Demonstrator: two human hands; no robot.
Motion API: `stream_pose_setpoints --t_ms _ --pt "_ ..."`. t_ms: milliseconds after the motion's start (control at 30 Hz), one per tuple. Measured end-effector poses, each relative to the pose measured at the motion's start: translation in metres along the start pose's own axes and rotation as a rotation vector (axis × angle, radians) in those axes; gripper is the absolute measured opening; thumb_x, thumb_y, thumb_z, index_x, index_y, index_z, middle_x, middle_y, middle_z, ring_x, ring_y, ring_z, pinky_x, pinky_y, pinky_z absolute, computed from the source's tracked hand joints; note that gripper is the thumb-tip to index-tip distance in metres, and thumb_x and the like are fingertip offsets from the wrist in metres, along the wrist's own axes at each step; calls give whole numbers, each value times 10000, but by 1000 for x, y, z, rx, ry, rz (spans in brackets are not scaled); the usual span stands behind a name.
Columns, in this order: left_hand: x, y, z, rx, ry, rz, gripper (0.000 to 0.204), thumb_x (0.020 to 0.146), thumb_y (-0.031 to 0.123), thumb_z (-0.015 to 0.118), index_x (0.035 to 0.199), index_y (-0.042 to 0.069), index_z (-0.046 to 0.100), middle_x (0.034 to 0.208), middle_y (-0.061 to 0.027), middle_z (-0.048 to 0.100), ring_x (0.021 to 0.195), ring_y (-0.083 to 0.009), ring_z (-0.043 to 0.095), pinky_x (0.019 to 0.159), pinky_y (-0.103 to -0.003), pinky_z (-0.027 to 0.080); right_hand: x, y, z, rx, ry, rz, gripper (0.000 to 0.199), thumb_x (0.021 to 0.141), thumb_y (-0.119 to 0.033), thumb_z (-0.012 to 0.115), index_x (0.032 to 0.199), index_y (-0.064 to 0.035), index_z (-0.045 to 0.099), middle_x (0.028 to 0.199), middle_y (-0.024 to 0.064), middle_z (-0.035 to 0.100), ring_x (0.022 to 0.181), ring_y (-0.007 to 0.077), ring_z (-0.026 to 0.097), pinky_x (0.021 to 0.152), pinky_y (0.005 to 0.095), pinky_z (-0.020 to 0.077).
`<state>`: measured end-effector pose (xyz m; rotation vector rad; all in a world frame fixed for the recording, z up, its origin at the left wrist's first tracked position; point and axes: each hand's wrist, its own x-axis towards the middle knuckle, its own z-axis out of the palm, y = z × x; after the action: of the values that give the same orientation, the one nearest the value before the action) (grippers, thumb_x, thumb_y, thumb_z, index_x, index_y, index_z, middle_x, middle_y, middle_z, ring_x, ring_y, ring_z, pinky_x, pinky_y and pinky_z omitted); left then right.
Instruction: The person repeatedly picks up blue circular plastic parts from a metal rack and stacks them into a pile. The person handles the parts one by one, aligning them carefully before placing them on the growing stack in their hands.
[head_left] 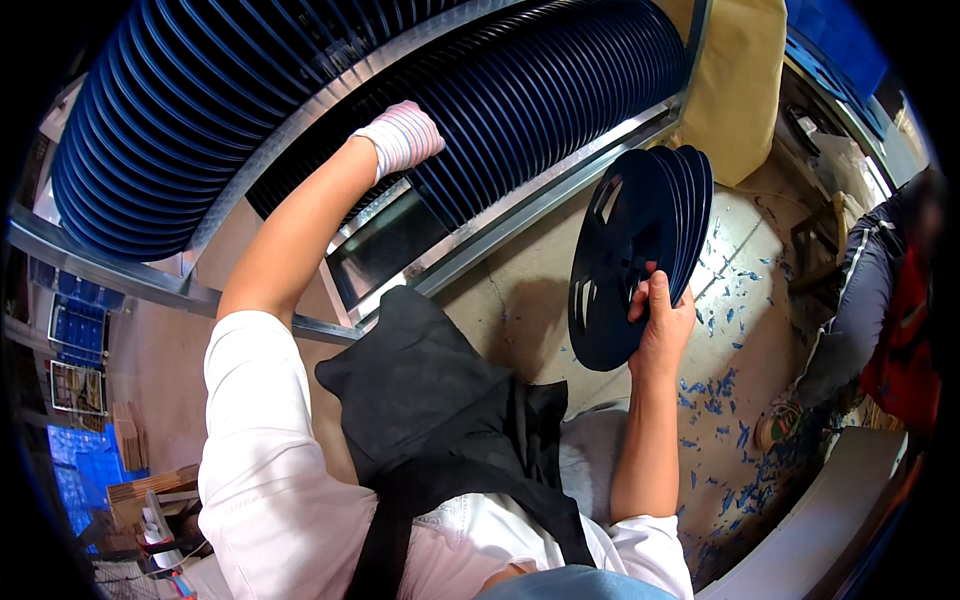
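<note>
In my bare right hand is a small stack of dark blue-black reel discs, held upright on edge. My thumb lies on the near face and the fingertips reach in at the centre hole. My left hand, in a striped white and pink glove, is closed against the near end of a long row of matching reel discs standing on edge in a metal rack. Its fingertips are hidden, so whatever they grip cannot be made out.
A second row of reel discs fills the rack's upper left. Tan sheeting hangs at the rack's right end. Blue scraps litter the floor. Another person's grey-trousered leg is at the right, near a pale panel.
</note>
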<state>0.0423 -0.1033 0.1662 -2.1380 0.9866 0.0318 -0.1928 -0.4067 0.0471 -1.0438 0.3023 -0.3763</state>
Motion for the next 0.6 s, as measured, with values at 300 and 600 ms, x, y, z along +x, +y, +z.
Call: stream_pose_setpoints --t_ms 300,600 --pt "-10 -2 -7 43 121 38 95 739 74 608 780 132 672 702 -95 645 746 -278 650 716 -375 513 -3 -6 -2 7 11 -2 236 911 -214 656 1016 -20 570 704 18 557 552 68 473 505 195 368" --pt "-23 0 -27 34 306 69 199 703 34 655 875 134 674 794 -67 651 845 -257 640 769 -361 511 0 -3 -2 -5 29 -13 203 919 -189 644 1008 -24 568 697 18 552 537 70 467 492 198 362"
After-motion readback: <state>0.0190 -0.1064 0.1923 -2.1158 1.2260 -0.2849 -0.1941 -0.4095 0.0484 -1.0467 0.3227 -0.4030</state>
